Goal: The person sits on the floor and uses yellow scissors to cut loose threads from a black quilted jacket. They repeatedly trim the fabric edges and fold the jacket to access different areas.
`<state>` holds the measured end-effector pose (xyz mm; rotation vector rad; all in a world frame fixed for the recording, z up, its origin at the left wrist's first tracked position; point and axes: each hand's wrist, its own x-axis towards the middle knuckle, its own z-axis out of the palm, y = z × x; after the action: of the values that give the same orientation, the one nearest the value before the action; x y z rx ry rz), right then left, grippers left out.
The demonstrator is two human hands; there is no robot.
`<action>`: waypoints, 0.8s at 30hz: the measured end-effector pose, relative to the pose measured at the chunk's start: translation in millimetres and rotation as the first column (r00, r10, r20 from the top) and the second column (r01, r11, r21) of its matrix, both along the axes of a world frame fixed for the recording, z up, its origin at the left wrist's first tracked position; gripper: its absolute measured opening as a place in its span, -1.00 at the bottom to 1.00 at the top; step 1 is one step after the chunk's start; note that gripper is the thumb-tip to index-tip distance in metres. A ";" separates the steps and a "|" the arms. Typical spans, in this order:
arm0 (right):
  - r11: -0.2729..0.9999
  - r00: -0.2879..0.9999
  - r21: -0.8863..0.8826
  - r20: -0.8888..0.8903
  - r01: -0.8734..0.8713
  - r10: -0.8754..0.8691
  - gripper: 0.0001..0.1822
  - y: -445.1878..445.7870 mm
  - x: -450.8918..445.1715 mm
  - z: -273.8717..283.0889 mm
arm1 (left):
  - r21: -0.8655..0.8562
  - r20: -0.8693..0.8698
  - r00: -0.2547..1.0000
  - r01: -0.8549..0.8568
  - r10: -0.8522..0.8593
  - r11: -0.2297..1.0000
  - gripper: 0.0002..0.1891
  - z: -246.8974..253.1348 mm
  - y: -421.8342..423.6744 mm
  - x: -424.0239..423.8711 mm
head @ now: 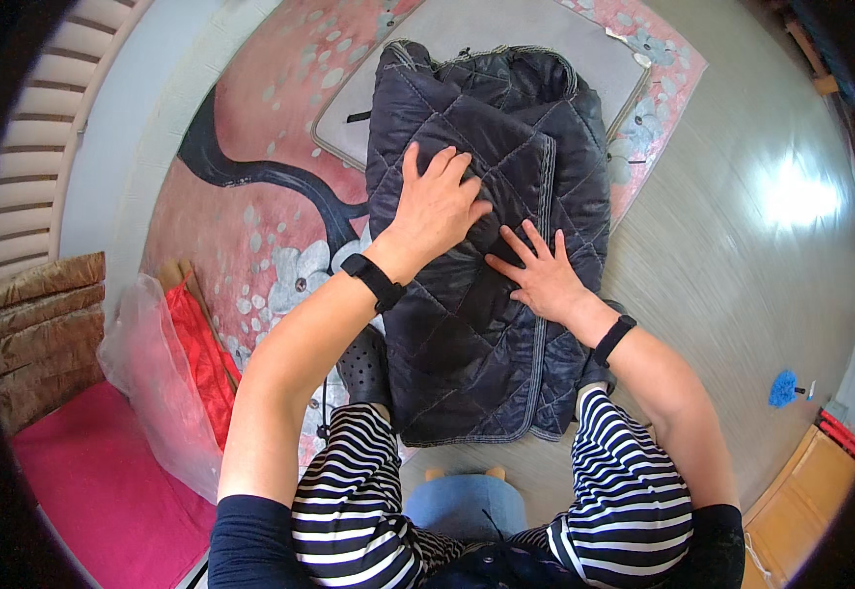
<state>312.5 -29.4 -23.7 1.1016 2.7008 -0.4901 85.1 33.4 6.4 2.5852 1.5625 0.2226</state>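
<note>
A black quilted cover (464, 353) with grey-stitched edging lies folded lengthwise before me, between my feet. My left hand (442, 188) rests on its upper middle, fingers bent and spread over the fabric. Lower and to the right, my right hand (541, 280) presses on the cover with its fingers fanned out, close to the stitched edge of the folded flap. Neither hand grips the cloth. Loose folds bunch at the cover's far end. Under that end, a light grey mat (501, 22) is partly hidden.
Beneath lies a pink floral mat (258, 213). A clear plastic bag (147, 346) with red fabric (195, 353) and a magenta cushion (110, 471) are at left. A blue stool (464, 504) stands between my legs. A blue brush (783, 389) lies on the floor at right, near a wooden cabinet (803, 501).
</note>
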 end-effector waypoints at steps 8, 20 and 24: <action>0.999 1.000 -0.040 0.003 -0.010 0.010 -0.16 2.6 -2.2 8.3 | 0.171 -0.077 0.996 0.049 -0.036 0.984 -0.24 9.0 54.9 0.4; 0.998 0.999 -0.058 -0.047 -0.023 0.020 -0.22 -1.5 6.5 5.5 | 0.269 0.356 0.934 -0.060 -0.042 0.961 -0.42 -9.5 77.4 -28.3; 0.998 0.999 -0.061 -0.045 -0.014 0.011 -0.23 -2.8 8.1 4.6 | 0.294 0.464 0.850 -0.415 0.251 0.861 -0.26 3.0 102.4 -42.1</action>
<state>320.6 -32.2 -19.1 1.0700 2.7091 -0.5978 43.0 135.8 9.4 2.2475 1.9381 1.1395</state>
